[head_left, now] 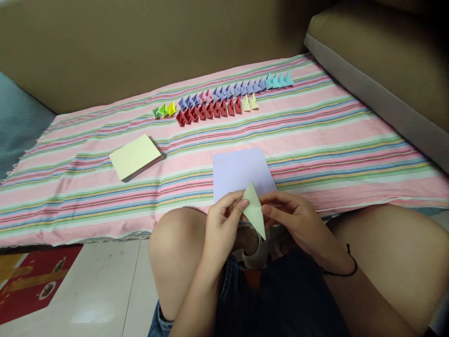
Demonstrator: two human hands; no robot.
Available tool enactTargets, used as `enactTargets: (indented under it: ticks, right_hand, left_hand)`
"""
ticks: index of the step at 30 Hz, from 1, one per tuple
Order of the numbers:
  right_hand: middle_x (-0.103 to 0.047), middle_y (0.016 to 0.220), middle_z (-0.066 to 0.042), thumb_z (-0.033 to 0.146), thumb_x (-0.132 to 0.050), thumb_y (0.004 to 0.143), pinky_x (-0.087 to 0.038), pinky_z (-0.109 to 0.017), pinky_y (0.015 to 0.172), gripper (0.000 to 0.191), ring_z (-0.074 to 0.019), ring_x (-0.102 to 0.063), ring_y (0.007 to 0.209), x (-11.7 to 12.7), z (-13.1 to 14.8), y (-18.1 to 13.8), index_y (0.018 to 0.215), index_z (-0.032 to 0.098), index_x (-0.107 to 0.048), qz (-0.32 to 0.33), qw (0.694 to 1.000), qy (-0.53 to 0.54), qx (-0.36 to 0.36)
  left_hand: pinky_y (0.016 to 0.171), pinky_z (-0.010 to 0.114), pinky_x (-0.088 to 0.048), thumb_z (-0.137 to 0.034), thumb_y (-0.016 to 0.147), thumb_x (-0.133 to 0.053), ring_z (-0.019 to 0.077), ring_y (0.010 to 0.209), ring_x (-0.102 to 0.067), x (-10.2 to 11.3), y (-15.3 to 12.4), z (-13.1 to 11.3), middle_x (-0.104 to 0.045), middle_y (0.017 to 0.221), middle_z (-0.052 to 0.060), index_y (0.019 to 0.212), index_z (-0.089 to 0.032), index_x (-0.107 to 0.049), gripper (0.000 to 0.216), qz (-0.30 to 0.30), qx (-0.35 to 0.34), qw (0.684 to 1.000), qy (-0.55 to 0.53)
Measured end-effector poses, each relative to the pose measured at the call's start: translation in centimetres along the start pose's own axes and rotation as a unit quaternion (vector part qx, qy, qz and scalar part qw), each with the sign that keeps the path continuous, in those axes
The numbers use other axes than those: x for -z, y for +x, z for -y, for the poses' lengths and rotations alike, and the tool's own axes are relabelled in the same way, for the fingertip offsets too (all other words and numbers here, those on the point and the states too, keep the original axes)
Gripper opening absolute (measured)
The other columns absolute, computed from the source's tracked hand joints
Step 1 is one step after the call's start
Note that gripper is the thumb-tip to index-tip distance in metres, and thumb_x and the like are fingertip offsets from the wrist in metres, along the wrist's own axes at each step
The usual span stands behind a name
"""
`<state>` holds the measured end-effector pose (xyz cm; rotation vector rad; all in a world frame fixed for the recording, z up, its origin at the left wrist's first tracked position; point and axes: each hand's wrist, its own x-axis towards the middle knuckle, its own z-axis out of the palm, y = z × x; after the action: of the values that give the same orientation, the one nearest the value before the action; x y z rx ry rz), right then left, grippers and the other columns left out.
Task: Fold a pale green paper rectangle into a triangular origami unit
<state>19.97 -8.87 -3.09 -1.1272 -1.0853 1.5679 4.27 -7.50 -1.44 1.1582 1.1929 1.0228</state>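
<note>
Btwn fingers [240, 206], grn paper [255, 213], free top/btm

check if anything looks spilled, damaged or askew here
Nothing stands out: no spill or tear shows. The small folded papers stand in tidy rows on the striped cloth; the pale yellow stack is merely angled across the stripes, and the held green paper looks intact.
</note>
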Motion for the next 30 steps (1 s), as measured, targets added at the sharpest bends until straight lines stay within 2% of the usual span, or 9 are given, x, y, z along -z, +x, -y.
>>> enactTargets:
  ticks: [4,6,11,14,18,20,22,25,30]
  right_hand:
    - [-0.072,0.081,-0.001,0.038,-0.070,0.076,-0.055,-0.025,0.062,0.023,-0.0143,-0.067,0.070,-0.2,-0.2,0.2,0.093,0.023,-0.069,0.016,0.999,0.043,-0.005]
    - [-0.072,0.086,-0.001,0.038,-0.070,0.076,-0.056,-0.028,0.068,0.024,-0.0153,-0.067,0.074,-0.4,-0.3,0.3,0.094,0.023,-0.068,0.015,0.999,0.042,-0.001]
    - [-0.072,0.095,-0.002,0.036,-0.070,0.076,-0.055,-0.031,0.076,0.027,-0.0178,-0.068,0.084,-0.9,0.6,0.8,0.100,0.024,-0.067,0.010,0.999,0.015,0.040]
    - [-0.070,0.100,-0.003,0.035,-0.067,0.079,-0.055,-0.031,0.076,0.025,-0.0170,-0.067,0.082,-0.9,2.6,1.5,0.101,0.024,-0.066,0.009,0.997,-0.008,0.075]
    - [-0.070,0.090,-0.001,0.033,-0.068,0.078,-0.054,-0.028,0.072,0.023,-0.0142,-0.066,0.073,-0.7,6.4,3.5,0.097,0.022,-0.063,0.015,0.992,-0.033,0.120]
    - [-0.069,0.086,0.000,0.033,-0.070,0.076,-0.054,-0.027,0.072,0.022,-0.0136,-0.066,0.072,-0.5,8.1,4.8,0.093,0.021,-0.061,0.015,0.990,-0.034,0.139]
    - [-0.069,0.082,0.001,0.034,-0.070,0.075,-0.053,-0.027,0.073,0.024,-0.0140,-0.066,0.073,-0.3,9.0,6.1,0.091,0.021,-0.059,0.015,0.988,-0.021,0.151]
    - [-0.068,0.073,0.002,0.038,-0.069,0.077,-0.053,-0.028,0.073,0.026,-0.0139,-0.066,0.071,0.2,8.4,7.8,0.092,0.020,-0.056,0.015,0.988,0.001,0.155]
    - [-0.065,0.071,0.002,0.038,-0.067,0.079,-0.052,-0.026,0.066,0.024,-0.0129,-0.065,0.067,1.4,4.8,9.3,0.089,0.019,-0.057,0.017,0.990,0.010,0.142]
  left_hand:
    - [0.057,0.020,-0.047,-0.026,0.081,-0.063,0.0113,0.064,-0.057,-0.1,0.1,-0.1,-0.064,0.077,0.001,0.101,-0.020,-0.067,0.021,-0.007,-0.006,1.000,-0.011]
    - [0.056,0.020,-0.046,-0.027,0.081,-0.063,0.0119,0.064,-0.057,-0.2,0.1,-0.1,-0.063,0.077,0.001,0.100,-0.021,-0.066,0.020,-0.018,-0.012,1.000,-0.006]
    - [0.065,0.024,-0.049,-0.031,0.085,-0.059,0.0184,0.083,-0.063,-0.2,0.3,-1.0,-0.068,0.100,0.005,0.099,-0.023,-0.069,0.019,-0.025,-0.050,0.997,0.055]
    - [0.068,0.025,-0.049,-0.030,0.086,-0.057,0.0199,0.086,-0.064,-0.2,1.1,-3.1,-0.069,0.102,0.005,0.103,-0.023,-0.068,0.021,-0.005,-0.086,0.993,0.084]
    - [0.083,0.028,-0.046,-0.028,0.091,-0.047,0.0206,0.098,-0.062,-0.3,3.3,-6.9,-0.069,0.104,0.004,0.108,-0.023,-0.067,0.026,0.053,-0.174,0.973,0.139]
    - [0.087,0.029,-0.045,-0.029,0.092,-0.047,0.0205,0.099,-0.061,-0.3,4.7,-8.5,-0.069,0.098,0.004,0.112,-0.023,-0.065,0.027,0.080,-0.206,0.963,0.156]
    - [0.083,0.029,-0.046,-0.031,0.090,-0.050,0.0207,0.096,-0.061,-0.4,6.3,-9.3,-0.068,0.088,0.003,0.114,-0.023,-0.062,0.028,0.107,-0.212,0.958,0.160]
    - [0.076,0.029,-0.048,-0.033,0.089,-0.052,0.0208,0.093,-0.061,-0.5,8.4,-8.9,-0.066,0.086,0.004,0.109,-0.021,-0.061,0.025,0.139,-0.210,0.957,0.143]
    - [0.066,0.026,-0.044,-0.037,0.089,-0.050,0.0163,0.074,-0.057,-0.5,10.1,-6.1,-0.061,0.079,0.003,0.097,-0.018,-0.059,0.022,0.163,-0.155,0.963,0.146]
